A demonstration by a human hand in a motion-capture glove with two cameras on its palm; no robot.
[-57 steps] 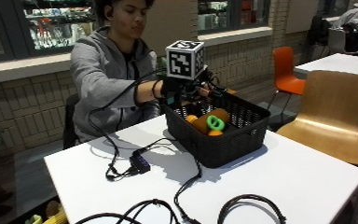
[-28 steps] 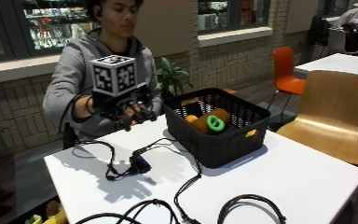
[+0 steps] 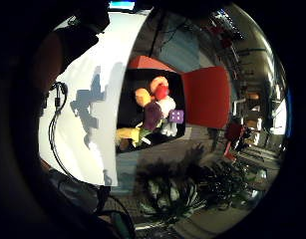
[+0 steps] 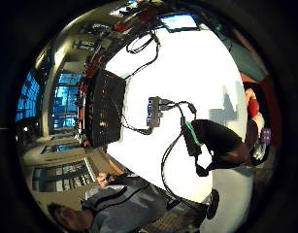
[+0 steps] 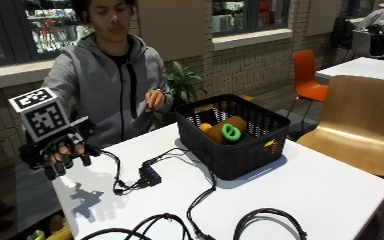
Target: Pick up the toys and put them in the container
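My gloved right hand (image 5: pixel 62 152) hangs over the table's left corner, fingers relaxed and pointing down, holding nothing. The black mesh basket (image 5: pixel 245 150) stands mid-table, well to the hand's right, with an orange toy (image 5: pixel 213 133) and a green ring (image 5: pixel 230 131) inside. Below the hand, off the table's edge, several soft toys (image 3: pixel 152 114) lie heaped in a dark box, among them a purple die (image 3: pixel 176 116) and a yellow toy (image 3: pixel 126 134). A bit of the yellow and green toys (image 5: pixel 51 234) shows under the table's corner. The basket (image 4: pixel 107 109) also appears in the thumb side palm view.
Black cables and a small hub (image 5: pixel 150 175) lie across the white table (image 5: pixel 312 190) between hand and basket. The person's bare left hand (image 5: pixel 154 100) is raised by the chest. A wooden chair (image 5: pixel 362 120) stands at the table's right, an orange chair (image 5: pixel 308 75) behind it.
The gloved hand has left the space over the basket and swung left and down, past the table's left corner, empty throughout. The basket's toys have stayed put.
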